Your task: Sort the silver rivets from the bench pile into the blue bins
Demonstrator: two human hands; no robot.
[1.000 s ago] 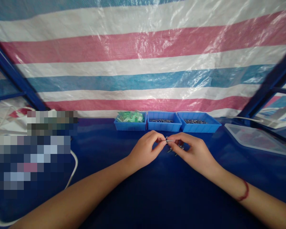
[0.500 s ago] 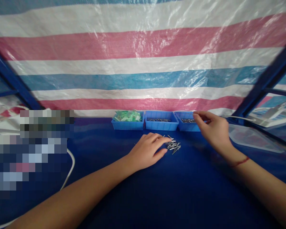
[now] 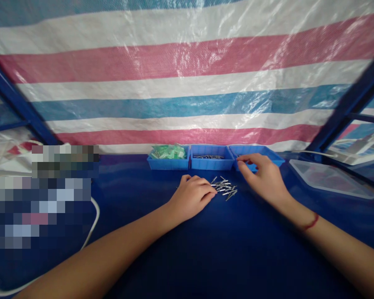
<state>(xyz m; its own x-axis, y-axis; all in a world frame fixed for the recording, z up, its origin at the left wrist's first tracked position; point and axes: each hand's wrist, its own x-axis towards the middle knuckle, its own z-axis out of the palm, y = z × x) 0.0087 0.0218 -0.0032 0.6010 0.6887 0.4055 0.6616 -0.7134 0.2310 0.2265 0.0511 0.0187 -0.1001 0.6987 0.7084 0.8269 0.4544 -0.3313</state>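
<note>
A loose pile of small silvery metal pins (image 3: 227,185) lies on the dark blue table (image 3: 212,249). My left hand (image 3: 193,195) rests at the pile's left edge, thumb and index finger pinched on a metal pin (image 3: 213,185). Above and right of the pile, my right hand (image 3: 263,176) hovers in front of the right blue bin (image 3: 272,156), its thumb and index fingertips close together. Whatever may be between those fingertips is too small to make out. The hand hides much of that bin's inside.
The middle blue bin (image 3: 211,163) holds dark metal pins. Green packets (image 3: 168,152) fill the left bin (image 3: 168,165). At the right lies a translucent lid (image 3: 330,178). A white cable (image 3: 95,220) curves across the left side. Striped sheeting (image 3: 187,62) hangs behind.
My right hand has moved left and slightly down from over the right bin towards the pile. The thumb and index finger of my left hand have closed at the pile's edge.
</note>
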